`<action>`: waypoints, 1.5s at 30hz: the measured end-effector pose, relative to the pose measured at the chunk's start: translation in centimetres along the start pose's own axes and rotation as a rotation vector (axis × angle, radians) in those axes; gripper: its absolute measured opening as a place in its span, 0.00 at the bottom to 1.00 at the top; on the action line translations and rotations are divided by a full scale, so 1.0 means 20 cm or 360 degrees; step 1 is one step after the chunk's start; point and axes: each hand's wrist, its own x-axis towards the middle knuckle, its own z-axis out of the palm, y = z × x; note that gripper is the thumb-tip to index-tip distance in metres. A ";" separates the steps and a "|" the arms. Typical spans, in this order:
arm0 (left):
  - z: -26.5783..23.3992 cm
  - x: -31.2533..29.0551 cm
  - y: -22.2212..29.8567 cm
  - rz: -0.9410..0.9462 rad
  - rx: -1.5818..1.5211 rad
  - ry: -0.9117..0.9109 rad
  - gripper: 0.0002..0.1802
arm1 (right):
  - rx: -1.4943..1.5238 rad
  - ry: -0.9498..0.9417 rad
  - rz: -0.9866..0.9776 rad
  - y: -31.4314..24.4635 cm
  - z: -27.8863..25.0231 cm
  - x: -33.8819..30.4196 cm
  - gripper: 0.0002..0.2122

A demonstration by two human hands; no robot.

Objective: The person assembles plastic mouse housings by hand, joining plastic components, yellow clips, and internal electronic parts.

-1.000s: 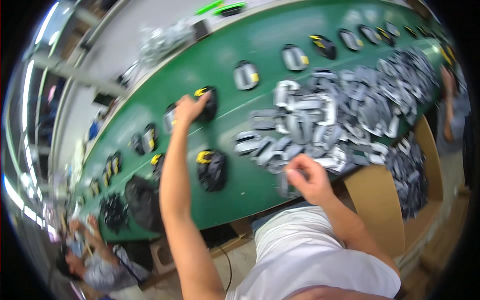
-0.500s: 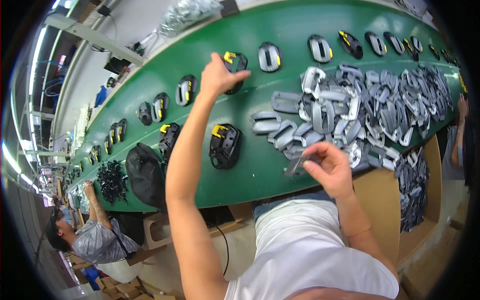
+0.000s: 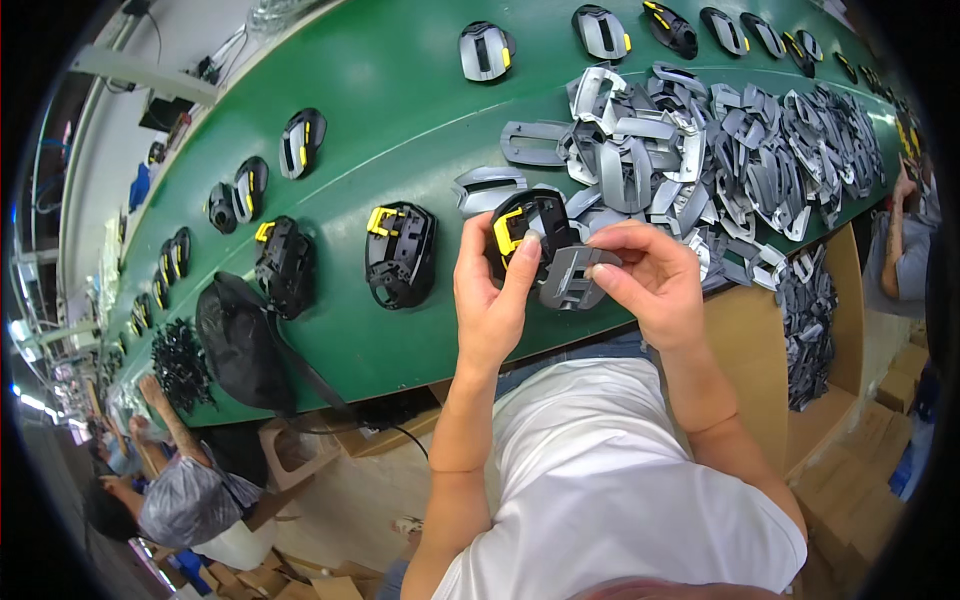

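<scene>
My left hand point(image 3: 490, 300) is closed around a black plastic housing point(image 3: 545, 215) with a yellow clip, thumb pressed near the clip. Between the thumb and fingers of my right hand point(image 3: 655, 285) is a flat dark grey slotted plate point(image 3: 572, 282). Its edge lies close against the lower end of the housing; whether they touch I cannot tell. Both parts are above the front of the green table, in front of my white shirt. To the left lie two similar black housings with yellow clips, one nearer point(image 3: 400, 255) and one farther left point(image 3: 284, 265).
A large heap of grey oval frames point(image 3: 625, 175) covers the right of the green conveyor table point(image 3: 390, 155). Assembled black-and-grey pieces point(image 3: 486, 52) stand in a row behind. A black bag point(image 3: 238, 340) lies left; a cardboard box point(image 3: 745, 370) stands right. Other people work at both ends.
My left hand has come back from the far row with the black housing, which now meets the grey plate in my right hand. The view has shifted, too.
</scene>
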 end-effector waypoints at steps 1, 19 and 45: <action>0.00 -0.01 0.00 -0.0002 -0.0009 0.0019 0.15 | -0.0008 -0.0016 0.0012 0.00 0.00 0.00 0.11; -0.02 -0.12 -0.03 -0.0057 0.0028 -0.0161 0.28 | -0.0034 0.0226 -0.0132 0.05 0.06 0.04 0.10; 0.04 -0.10 0.02 0.0366 0.0401 -0.0078 0.16 | -0.0037 -0.0122 0.0263 -0.01 -0.02 -0.03 0.16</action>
